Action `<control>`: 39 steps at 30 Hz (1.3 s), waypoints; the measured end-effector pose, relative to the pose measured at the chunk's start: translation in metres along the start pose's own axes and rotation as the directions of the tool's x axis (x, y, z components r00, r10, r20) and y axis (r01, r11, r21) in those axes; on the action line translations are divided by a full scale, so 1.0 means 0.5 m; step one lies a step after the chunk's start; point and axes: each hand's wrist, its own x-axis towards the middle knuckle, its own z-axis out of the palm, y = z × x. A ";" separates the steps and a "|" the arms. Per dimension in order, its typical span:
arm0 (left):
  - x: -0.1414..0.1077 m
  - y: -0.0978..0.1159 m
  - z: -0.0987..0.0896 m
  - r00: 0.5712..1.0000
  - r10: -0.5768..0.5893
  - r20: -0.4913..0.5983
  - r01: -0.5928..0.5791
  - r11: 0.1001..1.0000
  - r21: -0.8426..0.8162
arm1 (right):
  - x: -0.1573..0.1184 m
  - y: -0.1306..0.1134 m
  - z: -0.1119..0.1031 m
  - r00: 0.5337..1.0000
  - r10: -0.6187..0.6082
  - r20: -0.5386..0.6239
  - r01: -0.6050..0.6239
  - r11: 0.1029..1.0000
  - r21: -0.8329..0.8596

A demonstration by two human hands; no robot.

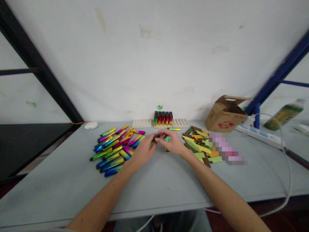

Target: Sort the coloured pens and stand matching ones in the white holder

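Note:
My left hand [143, 149] is closed around a slim tube with a black end [158, 136], most of it hidden by the fingers. My right hand [172, 141] meets it at that black end, thumb and forefinger curled against it. Below the right fingers, a small green and gold piece [166, 140] shows partly. On the left lies a pile of shiny tubes [111, 148] in blue, green, yellow and magenta. To the right is a heap of matte yellow, olive, orange and brown pieces [199, 145]. Behind my hands, several black-topped red and green tubes [163, 118] stand upright in rows.
White trays with holes [142, 123] line the wall. A single green-yellow tube [174, 129] lies before them. An open cardboard box [224, 114], a power strip [262, 135] with a white cable, and a bottle [283, 115] are on the right. A white case [91, 125] sits at the back left.

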 end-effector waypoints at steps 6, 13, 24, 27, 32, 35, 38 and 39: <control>0.009 0.025 -0.003 0.910 -0.320 0.262 0.404 0.551 -0.731 | 0.010 0.062 -0.025 0.985 0.149 -0.084 -0.148 0.989 0.017; 0.012 0.046 -0.023 0.835 -0.252 0.488 0.522 0.088 -0.848 | -0.011 0.093 -0.045 0.975 0.179 0.134 -0.062 0.791 -0.608; 0.013 0.060 -0.021 0.871 -0.228 0.436 0.471 0.130 -0.872 | -0.018 0.077 -0.037 0.947 0.244 0.211 -0.032 0.721 -0.692; 0.012 0.061 -0.023 0.870 -0.225 0.439 0.472 0.124 -0.873 | -0.018 0.078 -0.037 0.947 0.239 0.212 -0.028 0.724 -0.689; 0.007 0.061 -0.027 0.826 -0.195 0.529 0.545 0.036 -0.837 | -0.015 0.076 -0.035 0.963 0.197 0.184 -0.031 0.760 -0.649; 0.005 0.062 -0.031 0.817 -0.151 0.556 0.557 -0.041 -0.830 | -0.013 0.070 -0.029 0.970 0.159 0.184 -0.011 0.786 -0.618; 0.005 0.062 -0.037 0.812 -0.116 0.572 0.565 -0.087 -0.820 | -0.015 0.065 -0.022 0.958 0.171 0.232 0.010 0.785 -0.619; 0.005 0.062 -0.039 0.811 -0.111 0.575 0.567 -0.096 -0.818 | -0.016 0.064 -0.019 0.951 0.179 0.252 0.018 0.782 -0.623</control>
